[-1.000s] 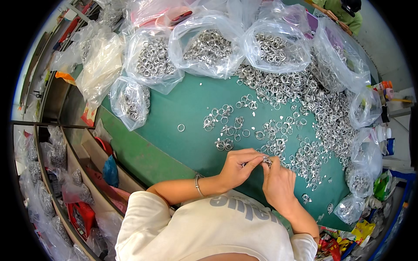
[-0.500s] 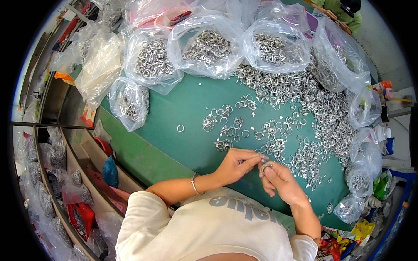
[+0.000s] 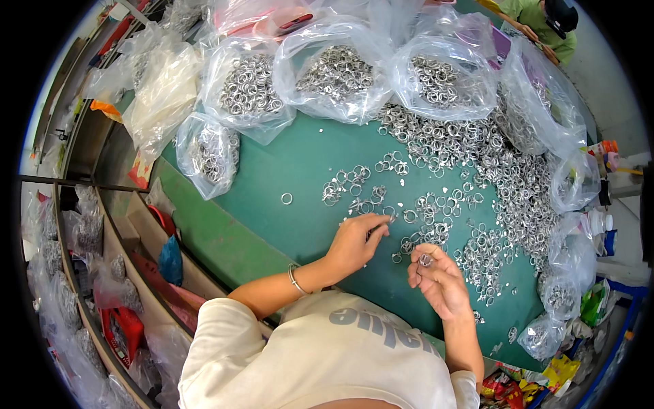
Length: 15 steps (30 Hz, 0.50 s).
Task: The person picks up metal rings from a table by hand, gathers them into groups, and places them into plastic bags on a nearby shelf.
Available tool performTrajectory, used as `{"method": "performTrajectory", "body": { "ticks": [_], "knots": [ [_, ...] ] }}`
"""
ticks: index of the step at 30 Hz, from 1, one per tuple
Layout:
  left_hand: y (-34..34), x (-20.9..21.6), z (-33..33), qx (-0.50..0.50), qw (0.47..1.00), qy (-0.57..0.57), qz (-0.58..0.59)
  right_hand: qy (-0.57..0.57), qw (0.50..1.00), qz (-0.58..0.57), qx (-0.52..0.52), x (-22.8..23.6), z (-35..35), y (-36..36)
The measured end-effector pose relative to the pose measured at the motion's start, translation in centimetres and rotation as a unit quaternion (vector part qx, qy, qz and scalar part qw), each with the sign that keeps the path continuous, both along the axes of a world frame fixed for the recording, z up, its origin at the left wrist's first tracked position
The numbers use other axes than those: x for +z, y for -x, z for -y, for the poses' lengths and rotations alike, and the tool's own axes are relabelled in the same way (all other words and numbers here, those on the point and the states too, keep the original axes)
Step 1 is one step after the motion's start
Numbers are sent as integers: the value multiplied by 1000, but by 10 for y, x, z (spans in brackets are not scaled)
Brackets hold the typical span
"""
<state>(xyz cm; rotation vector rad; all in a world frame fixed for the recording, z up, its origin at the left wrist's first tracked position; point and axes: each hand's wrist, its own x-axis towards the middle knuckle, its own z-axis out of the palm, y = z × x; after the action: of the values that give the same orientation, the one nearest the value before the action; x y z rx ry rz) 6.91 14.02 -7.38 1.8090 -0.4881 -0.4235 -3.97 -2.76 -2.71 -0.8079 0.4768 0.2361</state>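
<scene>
Silver-coloured metal rings lie in a large heap (image 3: 524, 198) on the green tabletop (image 3: 266, 225), with smaller loose clusters (image 3: 436, 208) nearer my hands. My right hand (image 3: 444, 285) pinches a ring (image 3: 425, 260) between thumb and fingers, just above the table's near part. To its left, my left hand (image 3: 355, 242) is curled, its fingertips reaching the edge of a small cluster of rings (image 3: 371, 198). Whatever lies inside those fingers is too small to make out. The two hands are apart. A single ring (image 3: 287, 198) lies alone to the left.
Open clear plastic bags of rings (image 3: 334, 75) line the far edge, with more bags (image 3: 562, 296) down the right. A smaller bag (image 3: 209, 155) stands at the left. Shelves with bagged parts (image 3: 85, 238) are on the left. Another person (image 3: 548, 31) in green is at the far right.
My hands, close together before, have separated. The left has moved away to the left, toward the loose rings; the right still pinches a ring, its fingers turned more upward. The view has shifted slightly.
</scene>
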Motion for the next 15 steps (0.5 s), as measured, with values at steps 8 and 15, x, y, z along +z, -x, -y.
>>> {"method": "performTrajectory", "body": {
  "ticks": [8,15],
  "knots": [
    [-9,2,-17,-49,904,144,-399,-104,993,37,39,-23,9,11],
    [5,7,-13,23,581,345,-737,27,998,28,-58,-13,-11,0]
  ]
}}
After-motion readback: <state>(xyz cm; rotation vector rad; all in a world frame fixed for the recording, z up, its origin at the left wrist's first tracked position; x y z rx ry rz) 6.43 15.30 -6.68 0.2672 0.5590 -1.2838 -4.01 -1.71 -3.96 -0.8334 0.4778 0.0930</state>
